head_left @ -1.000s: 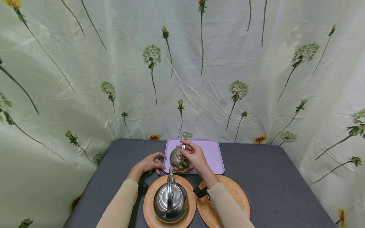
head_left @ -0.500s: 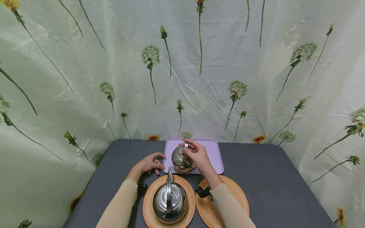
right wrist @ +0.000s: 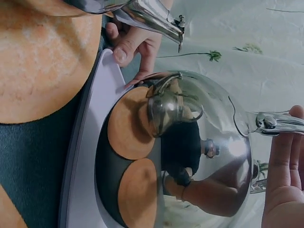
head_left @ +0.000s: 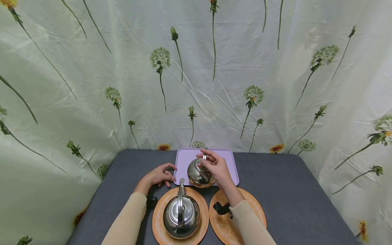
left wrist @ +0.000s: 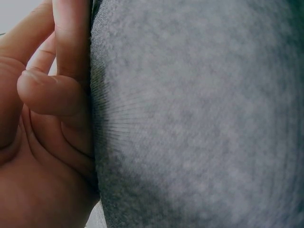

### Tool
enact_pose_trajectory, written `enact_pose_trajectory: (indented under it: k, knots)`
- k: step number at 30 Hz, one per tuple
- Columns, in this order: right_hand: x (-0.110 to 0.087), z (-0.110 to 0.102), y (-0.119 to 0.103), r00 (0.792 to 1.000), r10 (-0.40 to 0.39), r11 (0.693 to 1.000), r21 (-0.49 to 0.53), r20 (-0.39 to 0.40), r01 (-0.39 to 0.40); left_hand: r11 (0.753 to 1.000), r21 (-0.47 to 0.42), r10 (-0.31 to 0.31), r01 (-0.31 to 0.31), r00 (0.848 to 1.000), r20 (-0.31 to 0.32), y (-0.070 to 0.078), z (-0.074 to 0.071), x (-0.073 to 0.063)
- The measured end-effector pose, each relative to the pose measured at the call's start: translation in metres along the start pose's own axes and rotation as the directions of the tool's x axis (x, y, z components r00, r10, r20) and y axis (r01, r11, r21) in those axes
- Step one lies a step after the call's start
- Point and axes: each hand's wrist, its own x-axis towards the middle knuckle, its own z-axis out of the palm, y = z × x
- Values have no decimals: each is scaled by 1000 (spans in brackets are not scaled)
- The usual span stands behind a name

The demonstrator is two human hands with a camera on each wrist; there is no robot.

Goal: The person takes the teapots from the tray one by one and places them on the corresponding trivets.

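My right hand (head_left: 216, 169) grips the handle of a shiny steel kettle (head_left: 194, 173) over the lilac tray (head_left: 228, 156). In the head view the kettle's underside overlaps the tray's near rim; whether it touches the tray I cannot tell. The right wrist view shows the kettle's mirrored side (right wrist: 223, 123) up close, with the handle between thumb and fingers. My left hand (head_left: 158, 175) lies at the tray's left edge, thumb and forefinger touching the rim, the fingers loosely bent. A second steel kettle (head_left: 191, 217) stands on the left orange round mat (head_left: 157, 217).
To the right is another orange round mat (head_left: 255, 207), partly under my right forearm. A dark grey cloth (head_left: 291, 197) covers the table. Behind it hangs a pale curtain (head_left: 226, 112) printed with dandelions. The standing kettle's spout (head_left: 182, 185) points toward the tray.
My right hand has carried the kettle to the right and slightly nearer to me over the tray. My left hand and the second kettle have stayed in place.
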Motion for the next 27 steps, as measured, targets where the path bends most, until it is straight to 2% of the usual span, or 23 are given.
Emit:
enact_pose_trajectory:
  k: [15,27]
  knots:
    - [-12,-12,-14,1000,-1,1000,-17,-8,1,1000,-2,-7,7,1000,-4,-2,-2,3]
    - [-25,-21,-16,1000,-19,999,-33,-12,19,1000,8,4,-4,1000,10,-2,-2,2]
